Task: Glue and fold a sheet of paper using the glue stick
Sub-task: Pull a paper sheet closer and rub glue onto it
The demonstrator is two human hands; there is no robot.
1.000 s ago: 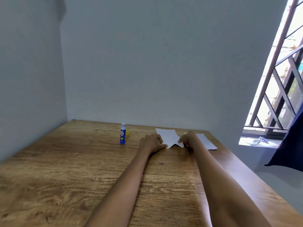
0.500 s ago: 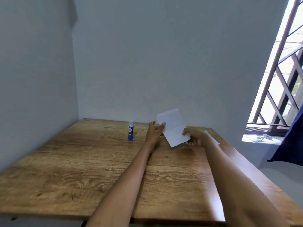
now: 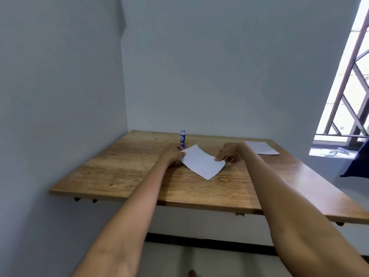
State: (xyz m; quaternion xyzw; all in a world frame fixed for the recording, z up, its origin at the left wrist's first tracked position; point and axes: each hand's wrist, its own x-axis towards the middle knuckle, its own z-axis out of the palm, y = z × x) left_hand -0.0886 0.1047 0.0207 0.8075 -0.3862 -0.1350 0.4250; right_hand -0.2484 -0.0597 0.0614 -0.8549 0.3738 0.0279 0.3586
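Note:
A white sheet of paper [image 3: 201, 162] is held low over the middle of the wooden table [image 3: 129, 168], turned at an angle. My left hand [image 3: 174, 154] pinches its left corner and my right hand [image 3: 229, 154] pinches its right edge. A blue glue stick [image 3: 182, 138] with a white cap stands upright near the table's far edge, just behind my left hand. A small yellow thing beside the stick is mostly hidden.
More white paper [image 3: 260, 147] lies flat at the table's far right corner. Walls close the table in at the left and back. A barred window [image 3: 347, 86] and a dark blue cloth [image 3: 359, 162] are on the right.
The sheet was picked up from the far side of the table, raised upright, and now is lowered nearly flat toward the table's middle. The view has pulled back from the table.

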